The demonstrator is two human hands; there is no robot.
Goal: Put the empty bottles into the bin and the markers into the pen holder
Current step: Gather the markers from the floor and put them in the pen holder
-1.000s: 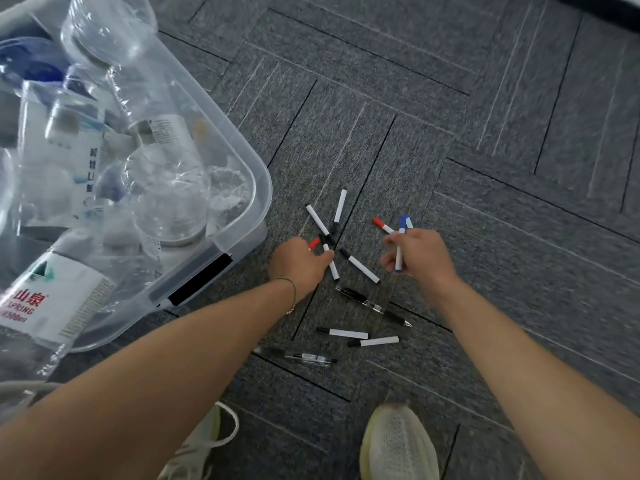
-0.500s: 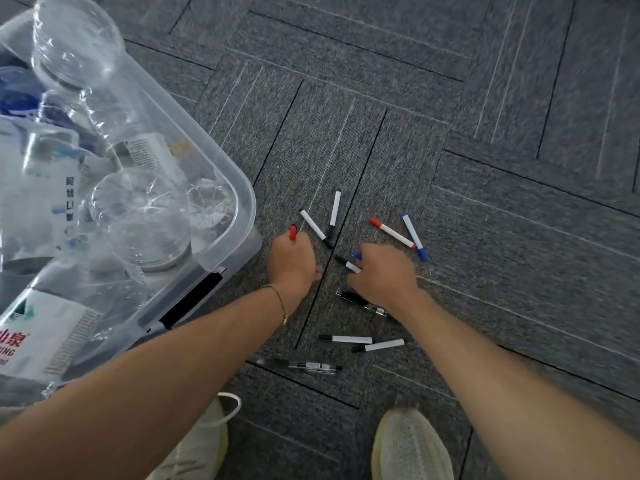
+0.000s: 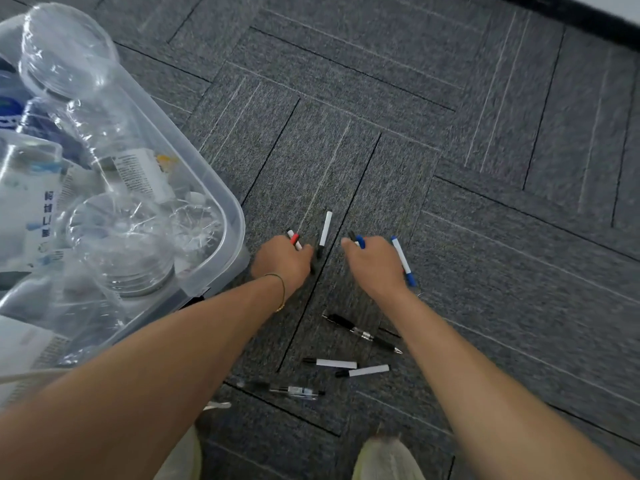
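1. Half a second before, the left hand [image 3: 282,259] held a red-capped marker [image 3: 294,239] upright by the bin; now its fingers were still curled shut around that marker, the red end poking out above the knuckles.
2. The right hand [image 3: 375,265], earlier lying over the markers in the middle, had drawn up with fingers closed on a blue-capped marker [image 3: 360,241] and a dark-tipped one beside it.
3. The red-tipped marker that lay on the floor beside the blue one was no longer visible; another blue marker [image 3: 402,260] lay just beside the right hand.
4. A black-capped white marker [image 3: 324,233] lay on the floor between the hands.
5. Nearer the feet, two more white markers [image 3: 334,363], a black pen [image 3: 362,333] and a clear pen [image 3: 287,389] stayed where they were.
6. The clear plastic bin [image 3: 230,216] at the left held the empty bottles [image 3: 121,244], heaped above its rim.
7. The floor [image 3: 485,168] was grey carpet tile laid in a herringbone pattern; a dark skirting edge ran along the top right.
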